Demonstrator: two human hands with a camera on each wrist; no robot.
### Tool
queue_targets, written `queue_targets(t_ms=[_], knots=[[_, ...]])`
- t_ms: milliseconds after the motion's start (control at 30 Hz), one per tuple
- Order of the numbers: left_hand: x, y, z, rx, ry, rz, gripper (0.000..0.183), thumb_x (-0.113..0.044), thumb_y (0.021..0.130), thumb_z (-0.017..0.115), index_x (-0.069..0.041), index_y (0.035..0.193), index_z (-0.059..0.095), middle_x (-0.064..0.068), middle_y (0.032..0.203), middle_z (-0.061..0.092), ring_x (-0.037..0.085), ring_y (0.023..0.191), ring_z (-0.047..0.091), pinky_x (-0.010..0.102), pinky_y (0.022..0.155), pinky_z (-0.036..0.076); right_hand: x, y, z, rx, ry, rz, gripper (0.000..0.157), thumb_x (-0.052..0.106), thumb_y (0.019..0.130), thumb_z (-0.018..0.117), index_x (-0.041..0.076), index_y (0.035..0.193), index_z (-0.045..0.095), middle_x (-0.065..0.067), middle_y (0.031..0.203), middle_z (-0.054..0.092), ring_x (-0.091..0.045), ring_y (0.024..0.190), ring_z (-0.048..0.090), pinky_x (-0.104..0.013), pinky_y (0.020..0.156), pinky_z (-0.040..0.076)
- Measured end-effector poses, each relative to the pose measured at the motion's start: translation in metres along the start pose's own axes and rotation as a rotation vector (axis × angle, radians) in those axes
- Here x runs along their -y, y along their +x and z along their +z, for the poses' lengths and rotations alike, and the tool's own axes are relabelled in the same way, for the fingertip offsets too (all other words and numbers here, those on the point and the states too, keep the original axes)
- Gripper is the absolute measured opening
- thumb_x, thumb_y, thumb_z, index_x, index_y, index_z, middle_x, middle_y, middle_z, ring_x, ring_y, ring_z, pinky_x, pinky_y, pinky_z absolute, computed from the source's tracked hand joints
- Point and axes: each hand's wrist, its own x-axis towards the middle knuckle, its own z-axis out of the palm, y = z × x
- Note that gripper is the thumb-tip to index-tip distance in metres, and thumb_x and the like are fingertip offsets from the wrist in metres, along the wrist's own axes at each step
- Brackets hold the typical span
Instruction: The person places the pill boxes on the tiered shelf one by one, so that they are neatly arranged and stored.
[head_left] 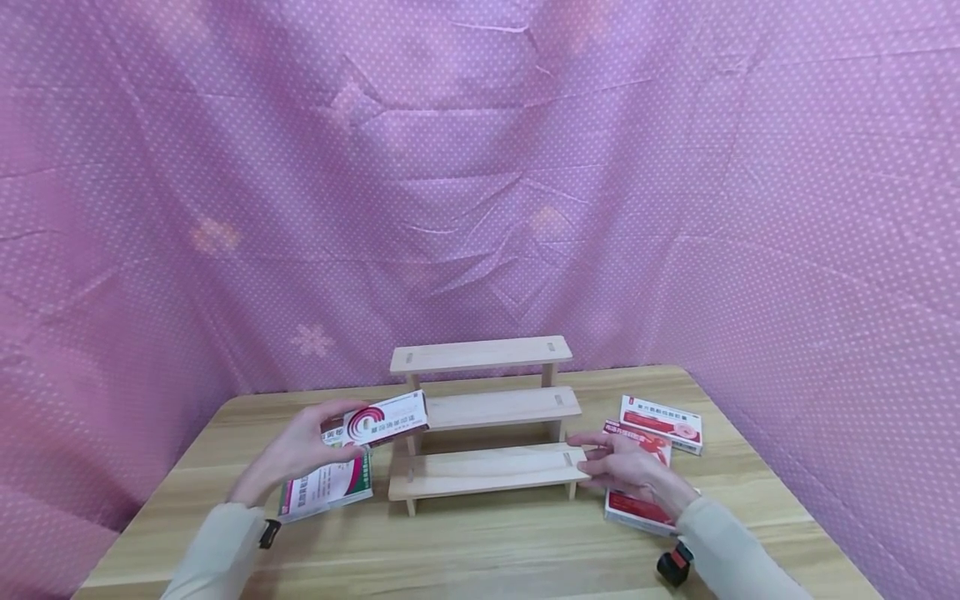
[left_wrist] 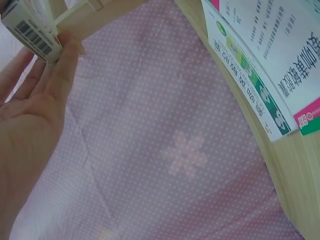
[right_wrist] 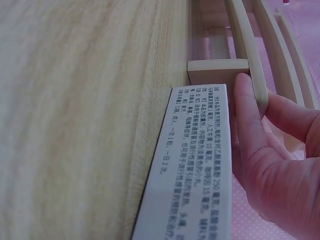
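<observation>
My left hand [head_left: 303, 450] holds a white medicine box [head_left: 386, 418] with a red spiral print, gripped at its left end and tilted, close to the left side of the wooden three-tier stand [head_left: 487, 468]. The left wrist view shows the barcode end of this box [left_wrist: 32, 37] between thumb and fingers. On the right, my right hand [head_left: 626, 468] pinches the right end of the stand's lowest board, with digits on both faces of the board [right_wrist: 252, 55] in the right wrist view.
Green-and-white medicine boxes [head_left: 326, 487] lie on the table under my left hand. Right of the stand are a white-and-red box [head_left: 662, 423], a red box [head_left: 652, 443] and another red-and-white box [head_left: 637, 514], partly covered by my right hand. A pink dotted curtain [head_left: 480, 208] hangs behind.
</observation>
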Motion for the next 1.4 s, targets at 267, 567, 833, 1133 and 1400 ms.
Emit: queue_targets(t_ms=[267,567,833,1133,1400], knots=[[-0.006,0.009,0.005,-0.028,-0.007,-0.048,0.073,-0.035,0.073,0.085,-0.019,0.139,0.055,0.004,0.113,0.067,0.019,0.098,0.059,0.034,0.081,0.050,0.001,0.000,0.000,-0.006,0.012,-0.004,0.057,0.000,0.090,0.063,-0.002,0.143,0.043,-0.018,0.116,0.060,-0.023,0.099,0.067,-0.043,0.094,0.057],[-0.016,0.024,0.014,-0.028,-0.183,-0.096,0.075,-0.030,0.073,0.086,-0.019,0.139,0.053,0.009,0.119,0.062,0.026,0.105,0.057,0.028,0.079,0.052,0.001,-0.001,0.000,-0.024,0.006,-0.004,0.057,0.000,0.089,0.065,-0.001,0.143,0.045,-0.018,0.116,0.059,-0.023,0.098,0.067,-0.042,0.092,0.058],[-0.030,0.045,0.019,0.009,-0.231,-0.082,0.071,-0.024,0.072,0.086,-0.018,0.135,0.056,0.010,0.124,0.056,0.025,0.101,0.054,0.030,0.079,0.050,0.001,0.001,0.000,-0.024,0.006,0.005,0.058,0.001,0.089,0.065,-0.001,0.143,0.044,-0.017,0.114,0.059,-0.023,0.098,0.067,-0.042,0.093,0.058],[-0.050,0.068,0.029,0.022,-0.243,-0.017,0.074,-0.022,0.072,0.087,-0.015,0.138,0.054,0.007,0.130,0.058,0.027,0.113,0.058,0.044,0.095,0.052,0.001,-0.001,0.001,-0.012,0.002,-0.012,0.059,0.001,0.089,0.065,-0.002,0.143,0.043,-0.017,0.113,0.059,-0.022,0.097,0.066,-0.041,0.091,0.059],[-0.061,0.089,0.038,-0.013,-0.252,0.029,0.075,-0.021,0.070,0.088,-0.006,0.136,0.056,0.012,0.127,0.063,0.023,0.104,0.062,0.045,0.094,0.054,-0.001,-0.001,-0.001,0.024,0.022,-0.022,0.057,0.002,0.091,0.064,-0.003,0.144,0.043,-0.013,0.110,0.058,-0.021,0.098,0.064,-0.039,0.090,0.059]])
